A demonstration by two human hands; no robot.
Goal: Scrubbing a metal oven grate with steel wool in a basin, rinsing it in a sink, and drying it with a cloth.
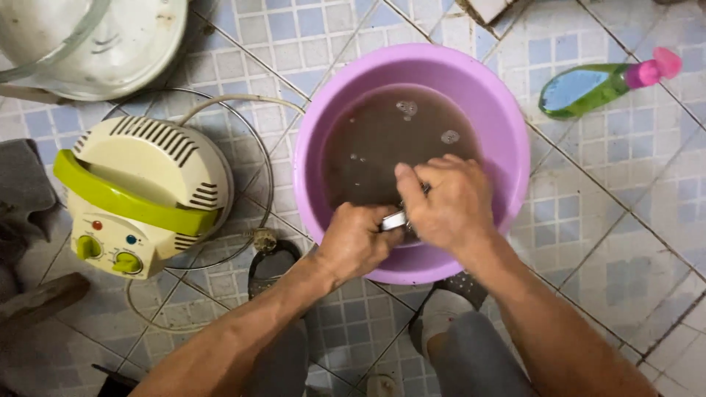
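Note:
A purple plastic basin [507, 147] stands on the tiled floor, filled with murky brown water [382, 140] with a few bubbles. My left hand [357, 239] and my right hand [445, 202] meet over the basin's near side. Together they grip a small shiny metal object [395, 220], mostly hidden by my fingers. I cannot tell what kind of object it is.
A cream and green appliance lid with knobs [140, 195] sits on a wire rack [254, 158] at the left, its cord looping around. A glass bowl [95, 40] is at top left. A green bottle with a pink cap [596, 84] lies at the right.

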